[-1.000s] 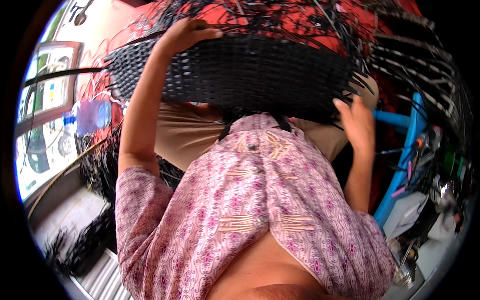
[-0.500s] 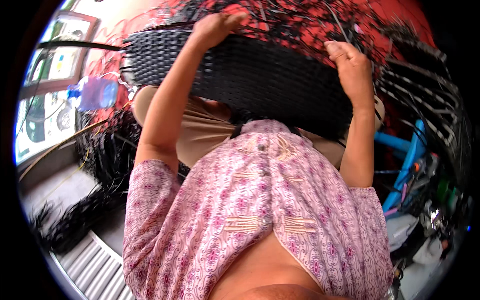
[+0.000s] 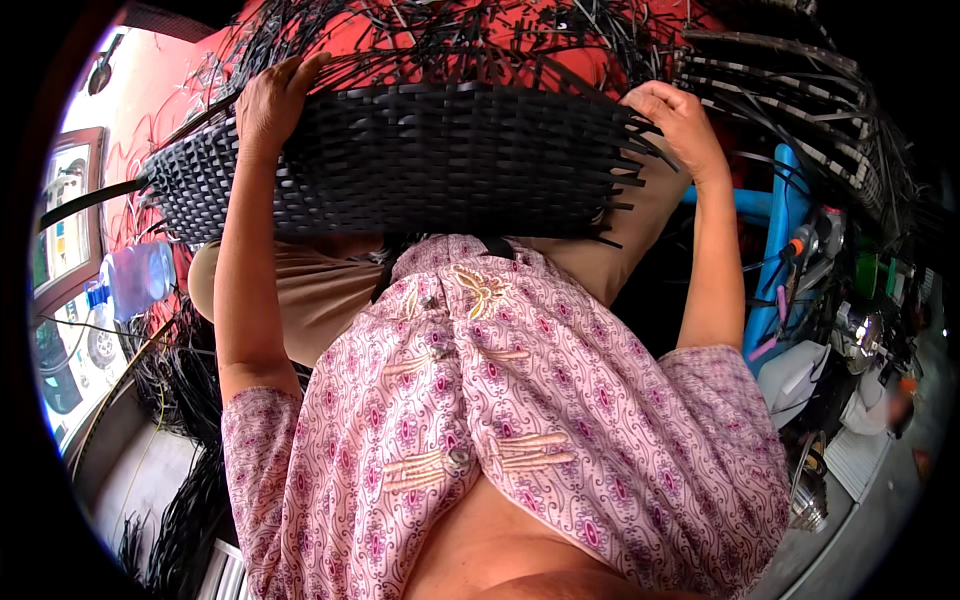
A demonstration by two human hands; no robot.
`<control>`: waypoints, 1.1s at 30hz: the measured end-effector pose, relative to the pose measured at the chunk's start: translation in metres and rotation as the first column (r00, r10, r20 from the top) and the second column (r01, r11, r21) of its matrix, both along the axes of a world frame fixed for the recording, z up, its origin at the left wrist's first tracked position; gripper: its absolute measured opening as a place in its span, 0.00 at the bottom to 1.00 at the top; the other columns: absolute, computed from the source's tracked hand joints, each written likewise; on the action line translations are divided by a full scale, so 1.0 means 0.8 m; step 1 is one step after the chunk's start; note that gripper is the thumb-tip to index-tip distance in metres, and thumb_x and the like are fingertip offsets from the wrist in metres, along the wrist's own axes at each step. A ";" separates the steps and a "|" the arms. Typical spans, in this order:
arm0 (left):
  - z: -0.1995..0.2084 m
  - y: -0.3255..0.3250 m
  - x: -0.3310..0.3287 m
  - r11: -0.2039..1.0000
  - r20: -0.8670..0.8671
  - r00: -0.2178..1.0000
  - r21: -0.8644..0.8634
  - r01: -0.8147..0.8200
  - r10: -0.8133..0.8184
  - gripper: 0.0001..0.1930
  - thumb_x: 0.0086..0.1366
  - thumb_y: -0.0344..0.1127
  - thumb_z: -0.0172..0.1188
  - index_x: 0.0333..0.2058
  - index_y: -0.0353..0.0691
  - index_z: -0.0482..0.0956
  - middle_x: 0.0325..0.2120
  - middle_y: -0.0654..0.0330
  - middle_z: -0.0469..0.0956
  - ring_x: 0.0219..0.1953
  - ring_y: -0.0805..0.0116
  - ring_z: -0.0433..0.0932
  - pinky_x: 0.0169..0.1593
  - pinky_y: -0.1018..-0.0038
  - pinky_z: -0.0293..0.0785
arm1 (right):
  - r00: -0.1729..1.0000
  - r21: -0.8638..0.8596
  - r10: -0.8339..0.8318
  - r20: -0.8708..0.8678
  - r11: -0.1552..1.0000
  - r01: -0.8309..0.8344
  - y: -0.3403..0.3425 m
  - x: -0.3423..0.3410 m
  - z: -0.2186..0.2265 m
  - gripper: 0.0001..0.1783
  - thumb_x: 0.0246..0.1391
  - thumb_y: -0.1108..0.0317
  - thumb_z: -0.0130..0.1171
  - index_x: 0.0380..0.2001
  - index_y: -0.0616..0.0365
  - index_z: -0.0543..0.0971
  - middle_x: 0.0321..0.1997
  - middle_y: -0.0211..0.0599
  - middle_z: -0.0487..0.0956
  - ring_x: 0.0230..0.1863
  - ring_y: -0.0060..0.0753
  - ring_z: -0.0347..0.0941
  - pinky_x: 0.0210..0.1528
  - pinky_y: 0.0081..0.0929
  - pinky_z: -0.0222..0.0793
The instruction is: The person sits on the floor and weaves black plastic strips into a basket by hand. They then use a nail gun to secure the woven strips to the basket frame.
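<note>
A woven black panel [image 3: 420,165] of flat strips lies across my lap, its upper edge bristling with loose strip ends. At the panel's upper left edge, my left hand [image 3: 268,110] is closed over the rim, fingers pointing right; their undersides are hidden. My right hand [image 3: 685,125] is at the upper right corner with its thumb and fingers pinched together where a black strip [image 3: 575,80] runs to them. Short cut ends stick out along the panel's right side. One long strip [image 3: 95,203] juts out from its left end.
Tangled black strips [image 3: 480,30] cover the red floor ahead. A blue stool frame [image 3: 775,250] stands at my right beside pliers-like tools [image 3: 800,245] and metal lids [image 3: 862,335]. On the left are a clear blue bottle [image 3: 140,280] and a bundle of black strips [image 3: 185,500].
My left hand has moved left and slightly down along the rim. My right hand is slightly lower, at the panel's corner. The view has shifted, and the panel's right end now shows clearly.
</note>
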State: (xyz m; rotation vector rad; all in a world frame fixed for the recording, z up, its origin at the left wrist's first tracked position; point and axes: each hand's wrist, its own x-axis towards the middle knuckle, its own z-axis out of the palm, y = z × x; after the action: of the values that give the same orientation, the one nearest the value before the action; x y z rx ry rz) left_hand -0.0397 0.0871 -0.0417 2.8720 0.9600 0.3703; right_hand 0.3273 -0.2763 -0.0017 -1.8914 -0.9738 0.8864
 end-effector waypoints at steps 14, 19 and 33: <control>0.040 -0.195 0.132 0.957 0.224 0.930 0.081 0.280 -0.291 0.19 0.65 0.50 0.63 0.48 0.44 0.83 0.47 0.59 0.82 0.51 0.57 0.78 0.56 0.60 0.68 | 0.984 0.182 -0.177 0.025 0.969 0.169 -0.027 -0.043 -0.004 0.10 0.61 0.65 0.65 0.33 0.63 0.84 0.27 0.24 0.81 0.31 0.13 0.73 0.38 0.18 0.70; 0.041 -0.201 0.132 0.949 0.164 0.934 0.067 0.309 -0.316 0.22 0.63 0.54 0.64 0.46 0.42 0.83 0.43 0.60 0.83 0.47 0.58 0.79 0.53 0.63 0.72 | 0.948 0.219 -0.159 0.276 0.971 0.099 -0.036 -0.054 -0.004 0.09 0.60 0.66 0.66 0.34 0.62 0.83 0.26 0.28 0.80 0.30 0.16 0.73 0.35 0.21 0.70; 0.029 -0.208 0.125 0.933 0.175 0.921 0.156 0.324 -0.349 0.23 0.60 0.54 0.66 0.48 0.48 0.84 0.35 0.64 0.83 0.40 0.63 0.81 0.46 0.66 0.74 | 0.943 0.221 -0.167 0.289 0.970 0.104 -0.068 -0.099 -0.002 0.05 0.59 0.69 0.65 0.35 0.59 0.82 0.27 0.38 0.83 0.28 0.38 0.76 0.34 0.33 0.72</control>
State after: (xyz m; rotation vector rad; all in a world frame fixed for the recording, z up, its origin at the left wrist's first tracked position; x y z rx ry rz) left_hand 0.0601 -0.0789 -0.0184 2.9579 0.4093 0.6899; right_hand 0.2481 -0.3305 -0.0036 -1.9250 -1.0565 0.4002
